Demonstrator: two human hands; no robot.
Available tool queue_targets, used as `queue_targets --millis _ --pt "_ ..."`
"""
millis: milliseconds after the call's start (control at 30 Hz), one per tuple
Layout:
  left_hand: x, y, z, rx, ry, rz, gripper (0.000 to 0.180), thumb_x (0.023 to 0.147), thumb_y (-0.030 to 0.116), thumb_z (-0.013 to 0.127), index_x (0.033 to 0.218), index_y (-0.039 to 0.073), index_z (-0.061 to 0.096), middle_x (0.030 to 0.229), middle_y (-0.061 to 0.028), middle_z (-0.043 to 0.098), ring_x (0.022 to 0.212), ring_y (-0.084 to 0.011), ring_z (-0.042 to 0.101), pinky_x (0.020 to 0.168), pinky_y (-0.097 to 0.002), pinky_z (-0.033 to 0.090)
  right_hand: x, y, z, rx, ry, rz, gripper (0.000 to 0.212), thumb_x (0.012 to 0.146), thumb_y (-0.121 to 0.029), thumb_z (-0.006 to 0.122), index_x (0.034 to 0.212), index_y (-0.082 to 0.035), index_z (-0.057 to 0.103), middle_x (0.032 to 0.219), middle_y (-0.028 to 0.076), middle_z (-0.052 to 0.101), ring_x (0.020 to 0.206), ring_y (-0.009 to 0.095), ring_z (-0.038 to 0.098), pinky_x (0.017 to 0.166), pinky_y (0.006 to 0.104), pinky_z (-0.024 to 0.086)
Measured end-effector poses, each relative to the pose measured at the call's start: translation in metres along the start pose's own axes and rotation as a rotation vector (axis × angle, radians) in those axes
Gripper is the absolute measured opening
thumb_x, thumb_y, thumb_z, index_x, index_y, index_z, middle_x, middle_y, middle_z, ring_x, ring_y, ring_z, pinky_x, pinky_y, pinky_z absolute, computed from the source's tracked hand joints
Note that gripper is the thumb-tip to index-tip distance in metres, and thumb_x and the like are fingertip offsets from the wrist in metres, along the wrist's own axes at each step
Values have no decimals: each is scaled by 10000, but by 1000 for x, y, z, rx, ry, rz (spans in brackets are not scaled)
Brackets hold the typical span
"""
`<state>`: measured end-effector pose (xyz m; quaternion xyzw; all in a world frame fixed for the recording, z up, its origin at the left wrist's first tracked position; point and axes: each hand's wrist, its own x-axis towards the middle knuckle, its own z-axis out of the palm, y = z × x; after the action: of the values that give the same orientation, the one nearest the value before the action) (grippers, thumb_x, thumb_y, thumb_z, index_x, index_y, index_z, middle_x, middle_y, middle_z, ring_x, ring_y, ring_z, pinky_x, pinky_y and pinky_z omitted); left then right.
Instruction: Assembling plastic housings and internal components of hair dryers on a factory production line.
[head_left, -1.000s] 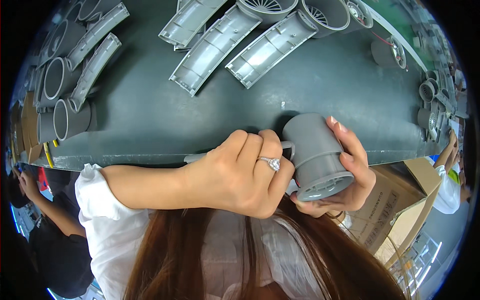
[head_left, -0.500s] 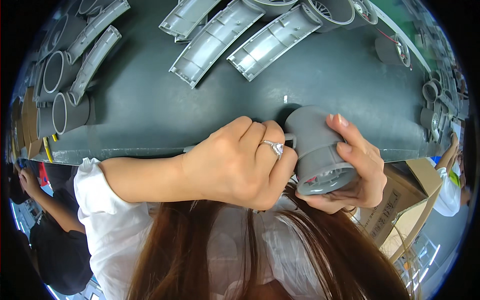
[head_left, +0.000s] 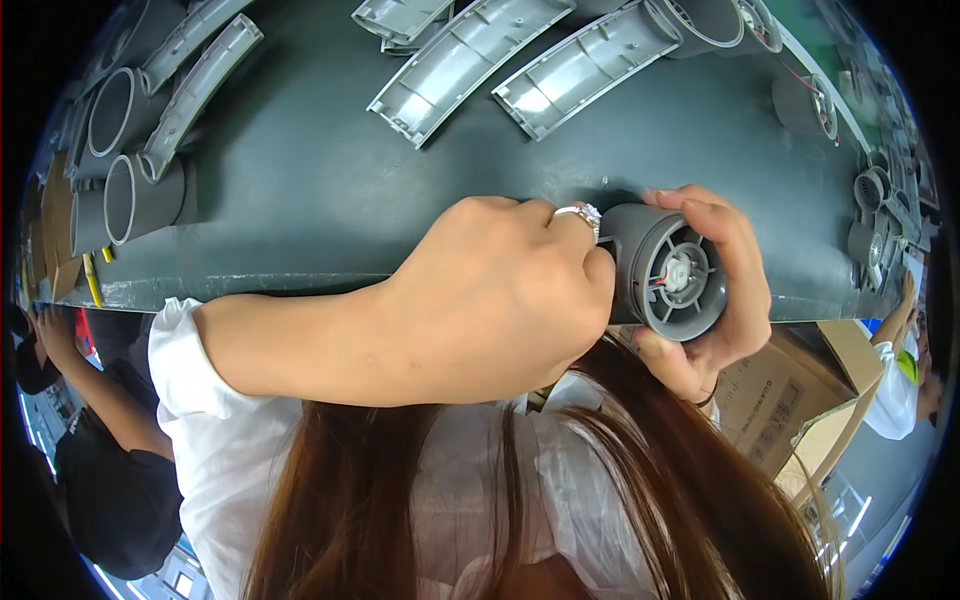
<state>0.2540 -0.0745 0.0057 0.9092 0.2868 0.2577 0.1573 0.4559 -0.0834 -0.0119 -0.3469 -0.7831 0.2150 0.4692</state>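
A grey cylindrical fan housing [head_left: 640,265] is held in my right hand [head_left: 730,275], whose fingers curve round its far and right sides while the thumb presses near its lower rim. The open end is turned up toward me and to the right, showing a spoked ring with a pale hub [head_left: 678,270] and a bit of red wire inside. My left hand [head_left: 520,285], with a ring on one finger, is closed in a fist against the housing's left side. Whatever its fingers grip is hidden behind the knuckles.
Grey half-shells [head_left: 475,65] lie at the far side of the dark green table [head_left: 300,190]. Grey tubes [head_left: 135,200] stand at the left, and another fan housing [head_left: 805,105] at the far right. A cardboard box [head_left: 800,390] is below the table edge. Other people are at both sides.
My right hand has tipped the fan housing, so its open end now faces up toward me and the hub shows. My left fist has shifted slightly to the right with it.
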Motion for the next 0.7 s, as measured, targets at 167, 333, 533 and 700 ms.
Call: queue_targets --millis 167,333,533,700 --pt "-3 -1 -10 -146 -130 -75 180 549 37 616 685 23 499 779 -106 528 558 -247 531 456 -336 432 -6 -2 6 88 71 88 617 571 -259 701 1049 109 572 982 266 595 856 325 613 738 362 503" --pt "1 -1 -15 -64 -215 -3 191 557 49 617 697 24 490 818 -111 548 580 -250 531 473 -355 433 -5 1 0 79 44 60 598 545 -240 701 1028 88 577 964 241 598 826 311 614 709 344 505" --pt "-5 -11 -25 -8 -300 69 222 551 83 628 703 22 478 880 -145 578 626 -258 555 495 -348 456 -3 1 2 83 -66 89 618 582 -266 685 1075 74 529 1016 231 564 893 290 565 774 346 456" --pt "-8 -10 -24 77 -284 104 231 534 99 629 674 19 464 925 -176 594 669 -262 582 507 -337 480 -8 4 5 120 -142 116 666 646 -313 674 1147 77 473 1100 247 519 979 279 518 870 357 407"
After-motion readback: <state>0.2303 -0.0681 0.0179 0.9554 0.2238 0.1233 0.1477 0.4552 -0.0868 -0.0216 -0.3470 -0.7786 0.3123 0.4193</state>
